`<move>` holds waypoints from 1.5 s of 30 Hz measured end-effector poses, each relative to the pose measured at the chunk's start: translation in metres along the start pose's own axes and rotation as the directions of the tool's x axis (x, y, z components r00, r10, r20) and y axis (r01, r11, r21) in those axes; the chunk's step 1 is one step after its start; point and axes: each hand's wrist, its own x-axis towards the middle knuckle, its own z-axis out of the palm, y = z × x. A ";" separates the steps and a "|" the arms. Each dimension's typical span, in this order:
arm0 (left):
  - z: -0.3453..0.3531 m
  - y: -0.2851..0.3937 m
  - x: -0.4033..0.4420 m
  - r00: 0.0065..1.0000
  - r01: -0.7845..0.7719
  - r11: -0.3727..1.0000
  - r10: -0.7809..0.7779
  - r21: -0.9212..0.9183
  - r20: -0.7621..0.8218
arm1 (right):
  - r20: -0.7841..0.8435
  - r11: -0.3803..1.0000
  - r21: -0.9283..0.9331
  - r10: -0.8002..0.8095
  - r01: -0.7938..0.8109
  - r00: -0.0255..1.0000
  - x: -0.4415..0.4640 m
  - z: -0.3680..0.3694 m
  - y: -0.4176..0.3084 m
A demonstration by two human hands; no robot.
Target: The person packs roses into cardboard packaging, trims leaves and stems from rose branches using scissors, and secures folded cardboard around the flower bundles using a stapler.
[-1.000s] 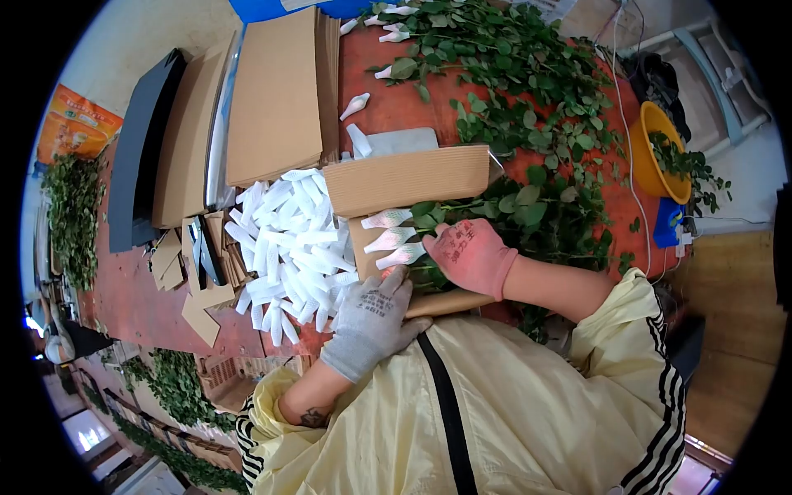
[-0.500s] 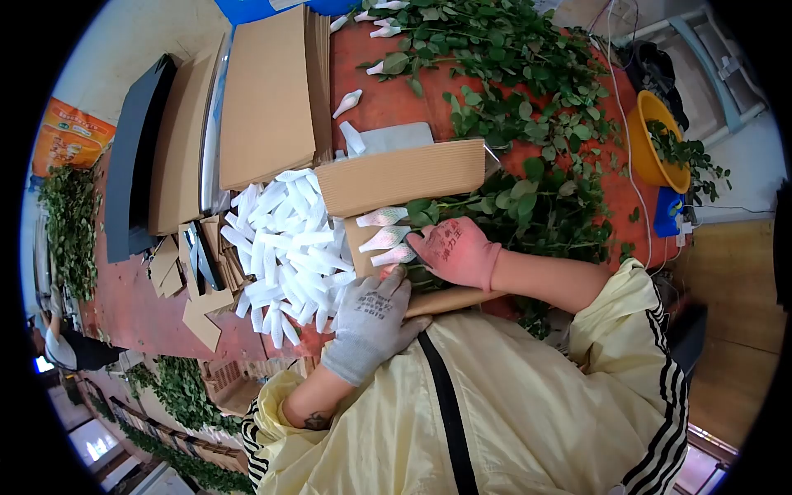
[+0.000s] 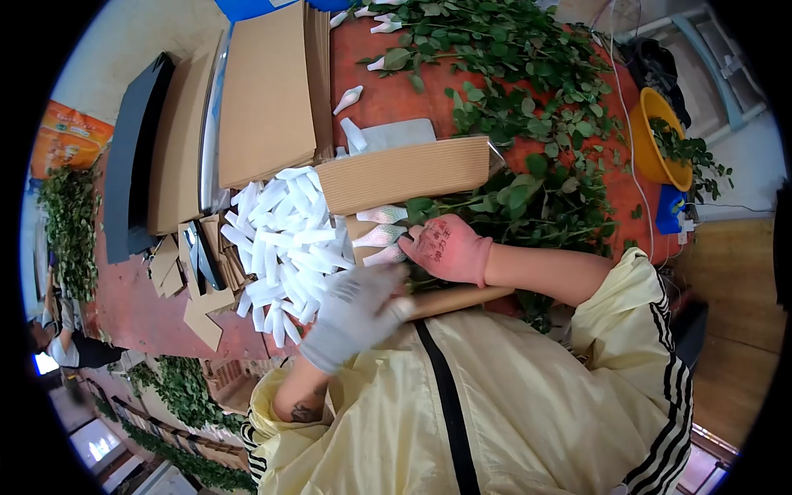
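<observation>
Hand, left: grey-gloved, blurred, can't tell grip. Hand, right: pink-gloved, curled at netted buds, hold unclear. Buds lie on cardboard beside white net sleeves; corrugated flap beyond, then leafy stems.

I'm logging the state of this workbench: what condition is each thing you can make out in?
Three netted buds: sleeved, side by side
Left hand: gloved, blurred; grip unclear
Right hand: gloved, fingers curled, beside the buds
White net sleeves: loose, piled
Corrugated strip: beside the buds, not closed over them
Cardboard sheets: stacked
Leafy stems: lying heaped
Yellow basin: holding some greenery
</observation>
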 end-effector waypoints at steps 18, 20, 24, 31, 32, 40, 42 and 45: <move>-0.003 -0.055 -0.006 0.990 0.126 0.936 -0.142 0.327 0.024 | -0.101 0.992 0.119 0.064 -0.052 0.993 -0.003 0.011 0.000; -0.003 -0.058 -0.010 0.988 0.127 0.940 -0.147 0.315 0.040 | -0.014 0.996 0.091 0.026 -0.025 1.000 -0.002 0.008 -0.001; -0.011 -0.058 -0.013 0.987 0.142 0.950 -0.156 0.279 0.029 | -0.082 0.991 0.129 0.035 -0.024 0.996 -0.005 0.016 -0.002; -0.057 -0.062 -0.034 0.923 0.356 0.761 -0.379 0.542 -0.074 | -0.099 0.997 0.078 0.029 -0.021 0.995 0.000 0.015 0.003; -0.060 -0.035 -0.021 0.949 0.287 0.860 -0.314 0.421 -0.005 | -0.065 0.993 0.109 0.044 -0.037 0.997 0.000 0.013 0.003; 0.003 0.038 0.018 0.906 0.103 0.954 -0.207 0.282 0.369 | -0.011 0.979 0.191 0.068 -0.065 0.998 0.001 0.010 0.006; 0.005 0.039 0.016 0.897 0.138 0.951 -0.239 0.277 0.373 | 0.024 0.986 0.156 0.057 -0.060 0.998 0.000 0.005 0.010; 0.006 0.038 0.011 0.888 0.171 0.944 -0.272 0.282 0.371 | 0.081 0.996 0.074 0.041 -0.047 0.996 -0.004 -0.002 0.006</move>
